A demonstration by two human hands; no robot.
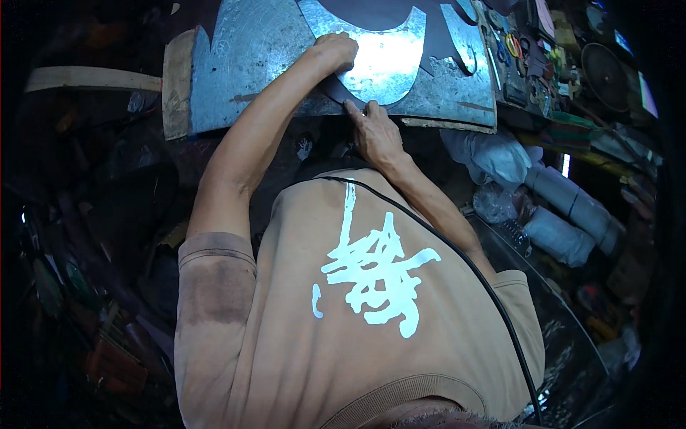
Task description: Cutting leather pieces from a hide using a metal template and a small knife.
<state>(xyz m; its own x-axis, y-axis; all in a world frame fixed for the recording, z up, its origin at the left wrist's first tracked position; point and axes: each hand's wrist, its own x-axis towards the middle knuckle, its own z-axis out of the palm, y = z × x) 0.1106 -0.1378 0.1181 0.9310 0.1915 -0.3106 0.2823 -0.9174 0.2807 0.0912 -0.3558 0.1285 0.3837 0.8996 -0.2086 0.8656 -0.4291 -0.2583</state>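
My left hand (336, 52) is closed on the metal-topped work surface (250, 50), at the left edge of a bright, shiny U-shaped area (382, 61). Whatever its fingers hold is hidden. Dark sheet material (364, 13) borders this area and shows again below my left hand. I cannot tell whether the bright shape is a separate plate or bare metal showing through. My right hand (379, 134) is at the near edge of the surface, its fingertips apart and touching the edge of the dark material.
Scissors (513, 46) and other hand tools lie to the right of the work surface. Plastic-wrapped bundles (564, 207) sit below it on the right. A wooden bar (93, 79) juts out at the left. A black cable (457, 250) runs across my shirt.
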